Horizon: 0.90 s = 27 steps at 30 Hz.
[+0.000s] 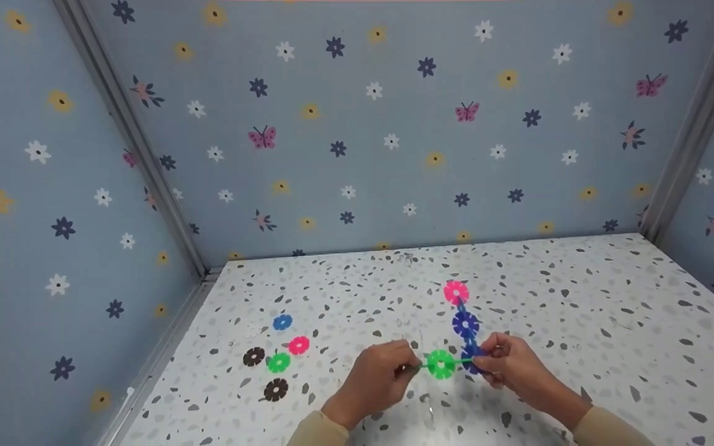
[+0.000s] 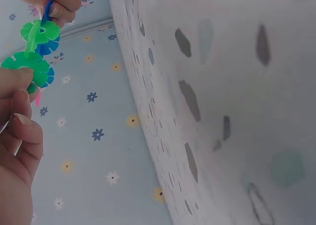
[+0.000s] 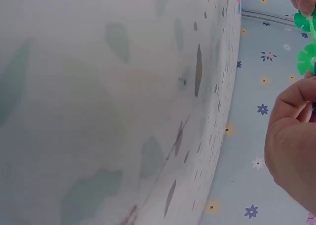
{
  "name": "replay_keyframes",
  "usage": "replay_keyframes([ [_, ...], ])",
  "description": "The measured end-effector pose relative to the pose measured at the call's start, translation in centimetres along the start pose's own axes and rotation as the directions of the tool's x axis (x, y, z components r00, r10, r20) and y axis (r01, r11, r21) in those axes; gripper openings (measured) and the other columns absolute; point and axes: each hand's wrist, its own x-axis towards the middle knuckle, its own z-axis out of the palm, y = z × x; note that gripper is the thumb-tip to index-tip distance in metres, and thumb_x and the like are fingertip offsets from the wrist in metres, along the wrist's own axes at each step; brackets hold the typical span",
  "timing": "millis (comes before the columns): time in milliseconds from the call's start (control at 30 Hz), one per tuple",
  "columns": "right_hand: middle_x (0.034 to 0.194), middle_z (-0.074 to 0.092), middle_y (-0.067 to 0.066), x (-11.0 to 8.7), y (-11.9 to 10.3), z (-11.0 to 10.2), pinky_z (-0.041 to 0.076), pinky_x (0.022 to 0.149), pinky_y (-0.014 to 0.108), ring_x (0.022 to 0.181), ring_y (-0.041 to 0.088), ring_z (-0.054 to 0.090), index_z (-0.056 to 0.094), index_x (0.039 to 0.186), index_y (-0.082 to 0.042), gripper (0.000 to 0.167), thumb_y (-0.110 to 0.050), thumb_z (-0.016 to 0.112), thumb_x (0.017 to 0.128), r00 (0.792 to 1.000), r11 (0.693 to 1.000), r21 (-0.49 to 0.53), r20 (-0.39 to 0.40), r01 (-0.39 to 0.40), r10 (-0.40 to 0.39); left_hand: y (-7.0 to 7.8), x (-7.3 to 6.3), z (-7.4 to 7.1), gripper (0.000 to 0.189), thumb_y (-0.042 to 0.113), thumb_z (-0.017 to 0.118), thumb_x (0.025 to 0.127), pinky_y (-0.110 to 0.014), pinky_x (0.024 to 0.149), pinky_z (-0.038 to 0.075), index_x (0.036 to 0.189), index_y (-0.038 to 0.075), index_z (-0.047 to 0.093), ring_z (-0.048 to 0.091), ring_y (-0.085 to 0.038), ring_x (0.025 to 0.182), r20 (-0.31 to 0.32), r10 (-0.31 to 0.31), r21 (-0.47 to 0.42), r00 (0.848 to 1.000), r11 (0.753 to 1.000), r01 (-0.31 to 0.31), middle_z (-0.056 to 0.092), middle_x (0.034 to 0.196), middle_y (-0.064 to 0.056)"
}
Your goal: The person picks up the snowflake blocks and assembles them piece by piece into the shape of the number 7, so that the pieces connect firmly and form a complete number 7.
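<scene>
A chain of slotted plastic snowflake discs hangs between both hands over the tabletop. My left hand (image 1: 377, 376) pinches a green snowflake disc (image 2: 30, 67) at its left end, which looks edge-on from the head. Joined to that is a face-on green disc (image 1: 441, 364), then another green edge reaching toward the right hand. My right hand (image 1: 515, 367) pinches a dark blue snowflake disc (image 1: 470, 359) at the chain's corner, its fingers covering part of it. From there the chain runs away through another dark blue disc (image 1: 465, 324) to a pink disc (image 1: 456, 292).
Loose discs lie to the left on the speckled tabletop (image 1: 357, 297): a blue one (image 1: 282, 322), a pink one (image 1: 299, 345), a green one (image 1: 279, 362) and two dark brown ones (image 1: 276, 389). Flower-patterned panels (image 1: 394, 179) enclose the table at the back and sides.
</scene>
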Motion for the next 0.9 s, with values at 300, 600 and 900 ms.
replay_keyframes([
  [300,0.071,0.057,0.004,0.0,-0.8,0.0,0.038,0.052,0.025,0.060,0.013,0.048,0.049,0.088,-0.005,0.017,0.002,0.064,0.091,1.000,0.998,-0.060,0.026,0.016,-0.015,0.5,0.4,0.6,0.023,-0.011,0.069,0.079,-0.008,0.058,0.042,0.079,0.011,0.064,0.048,0.003,0.062,0.006,-0.003,-0.008,1.000,1.000,0.003,0.058,0.070,0.004],
  [600,0.072,0.056,0.004,-0.1,-1.1,0.7,0.037,0.051,0.024,0.060,0.013,0.047,0.049,0.089,-0.005,0.017,0.004,0.062,0.090,1.000,0.996,-0.090,-0.024,-0.002,0.000,0.7,0.4,0.5,0.026,-0.016,0.066,0.075,-0.008,0.057,0.037,0.076,0.009,0.062,0.042,0.001,0.060,-0.002,0.042,-0.026,0.999,0.999,-0.042,0.052,0.066,0.003],
  [900,0.086,0.061,0.007,0.4,-2.4,1.0,0.042,0.056,0.025,0.068,0.014,0.050,0.055,0.108,0.003,0.018,-0.002,0.064,0.094,0.994,0.999,0.010,-0.100,0.032,-0.031,0.9,0.1,1.7,0.023,-0.010,0.068,0.075,-0.007,0.054,0.037,0.077,0.012,0.060,0.045,0.003,0.059,-0.143,0.010,0.041,0.990,0.999,-0.004,0.054,0.067,0.006],
])
